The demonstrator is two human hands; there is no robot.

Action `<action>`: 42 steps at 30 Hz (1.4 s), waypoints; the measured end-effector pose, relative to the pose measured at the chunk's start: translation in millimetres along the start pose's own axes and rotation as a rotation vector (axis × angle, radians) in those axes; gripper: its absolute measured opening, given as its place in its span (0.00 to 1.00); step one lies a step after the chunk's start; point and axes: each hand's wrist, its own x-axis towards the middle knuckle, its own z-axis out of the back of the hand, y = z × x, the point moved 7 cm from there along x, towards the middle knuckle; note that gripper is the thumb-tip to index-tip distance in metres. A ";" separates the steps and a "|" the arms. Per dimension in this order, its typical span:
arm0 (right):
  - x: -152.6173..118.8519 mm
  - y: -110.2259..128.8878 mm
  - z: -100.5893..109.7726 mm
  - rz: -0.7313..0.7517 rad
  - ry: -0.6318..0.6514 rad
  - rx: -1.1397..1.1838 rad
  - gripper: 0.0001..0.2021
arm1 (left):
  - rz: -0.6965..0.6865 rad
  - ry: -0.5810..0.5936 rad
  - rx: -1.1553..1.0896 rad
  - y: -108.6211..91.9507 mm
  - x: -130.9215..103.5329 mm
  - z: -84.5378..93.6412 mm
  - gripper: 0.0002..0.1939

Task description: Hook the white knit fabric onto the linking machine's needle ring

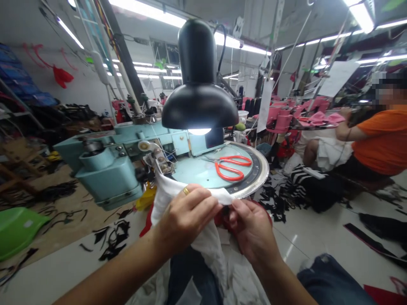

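Observation:
White fabric [165, 192] runs along the near rim of a round machine dial [261, 171] edged with fine metal points, and hangs down over my lap. My left hand [189, 212], with a gold ring, pinches the fabric's upper edge at the front of the dial. Just to its right, my right hand [254, 228] grips the fabric's end between thumb and fingers. Orange-handled scissors [230, 167] lie on the pale green plate inside the dial. At the left, the fabric meets the sewing head [159, 159] of the machine.
A black lamp [200, 101] hangs low over the dial. The turquoise machine body [110, 176] stands at the left. Black scraps [116, 237] litter the floor, with a green basin [20, 231] at far left. A person in an orange shirt [381, 140] sits at the right.

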 end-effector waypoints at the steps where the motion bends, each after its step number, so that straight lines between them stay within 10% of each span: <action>1: 0.3 0.8 0.3 0.004 -0.002 0.002 0.15 | -0.009 0.004 -0.004 -0.7 0.8 -1.1 0.03; 22: 1.8 26.1 14.3 0.308 0.020 -0.444 0.15 | 0.074 0.032 -0.027 -5.7 12.2 -19.2 0.06; 28: -2.5 38.9 12.9 0.469 -0.066 -0.556 0.11 | -0.087 0.062 0.075 -14.8 7.4 -18.4 0.12; 42: -4.6 40.6 9.1 0.538 -0.011 -0.685 0.15 | 0.502 0.584 -0.124 47.4 44.3 -34.9 0.12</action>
